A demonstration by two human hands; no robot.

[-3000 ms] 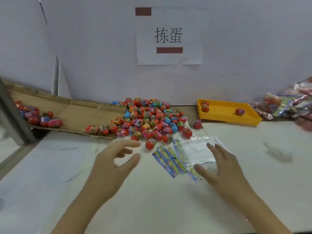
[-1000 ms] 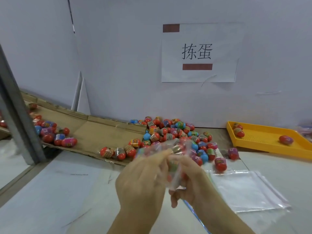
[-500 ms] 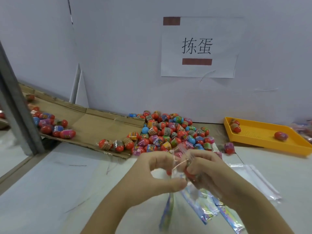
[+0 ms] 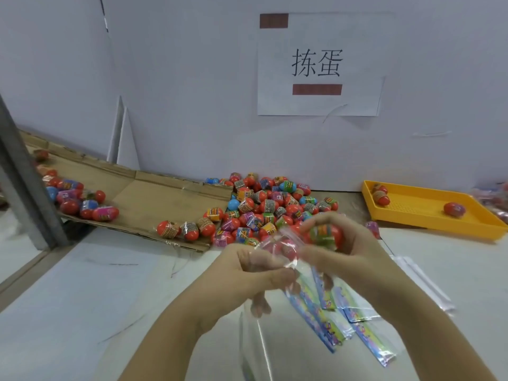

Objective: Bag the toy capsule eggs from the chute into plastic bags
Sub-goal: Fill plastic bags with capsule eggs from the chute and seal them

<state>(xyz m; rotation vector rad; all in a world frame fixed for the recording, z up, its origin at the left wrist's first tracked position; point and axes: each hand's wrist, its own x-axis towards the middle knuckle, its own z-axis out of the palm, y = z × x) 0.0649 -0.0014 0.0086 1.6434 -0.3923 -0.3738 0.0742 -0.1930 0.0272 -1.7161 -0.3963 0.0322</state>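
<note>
Left grip point(image 4: 255, 268) pinches plastic bag point(image 4: 276, 247) mouth above table point(image 4: 82, 298); right grip point(image 4: 349, 251) clasps egg point(image 4: 327, 235) at the opening. Best: hold mouth wide, push egg straight in, avoid tearing film.

Packing workstation, cardboard chute point(image 4: 143, 199), capsule eggs point(image 4: 264, 207), sorting sign point(image 4: 319, 64)

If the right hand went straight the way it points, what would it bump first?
Probably the clear bag, which the left hand holds just beside it; the right hand aims its egg there. Depth is unclear.
</note>
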